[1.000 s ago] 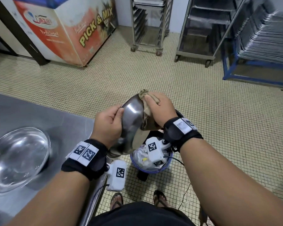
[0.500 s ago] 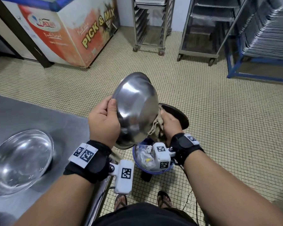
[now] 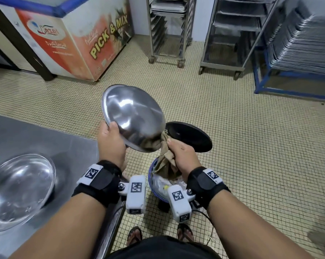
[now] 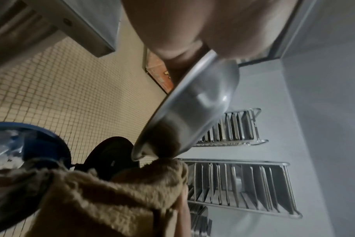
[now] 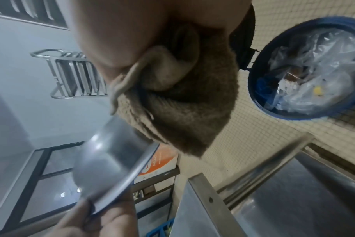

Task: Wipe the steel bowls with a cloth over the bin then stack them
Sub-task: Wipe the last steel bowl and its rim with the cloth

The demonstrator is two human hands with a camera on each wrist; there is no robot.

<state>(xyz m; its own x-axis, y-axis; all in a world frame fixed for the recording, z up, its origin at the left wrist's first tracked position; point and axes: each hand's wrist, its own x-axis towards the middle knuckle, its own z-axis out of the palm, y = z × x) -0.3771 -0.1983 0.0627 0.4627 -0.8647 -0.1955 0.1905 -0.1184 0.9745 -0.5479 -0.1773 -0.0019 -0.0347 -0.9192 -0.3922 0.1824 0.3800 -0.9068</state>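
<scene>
My left hand (image 3: 111, 141) grips the near rim of a steel bowl (image 3: 132, 116), tilted with its hollow facing me, above the blue bin (image 3: 152, 182). The same bowl (image 4: 197, 109) fills the left wrist view, and its underside (image 5: 103, 158) shows in the right wrist view. My right hand (image 3: 182, 156) clutches a bunched brown cloth (image 3: 165, 161) whose tip touches the bowl's lower right rim; the cloth (image 5: 178, 102) hangs over the bin (image 5: 306, 67). A second steel bowl (image 3: 17, 191) sits upright on the steel table (image 3: 45, 139) at the left.
The bin holds a plastic liner with rubbish, and its black lid (image 3: 189, 137) stands open behind it. A chest freezer (image 3: 79, 36) and wheeled tray racks (image 3: 169, 28) stand along the far wall. My sandalled feet (image 3: 134, 235) are on tiled floor by the table edge.
The left hand turned the bowl from edge-on to hollow-up facing me and raised it. The right hand with the cloth came off the top rim and dropped to the bowl's lower right edge.
</scene>
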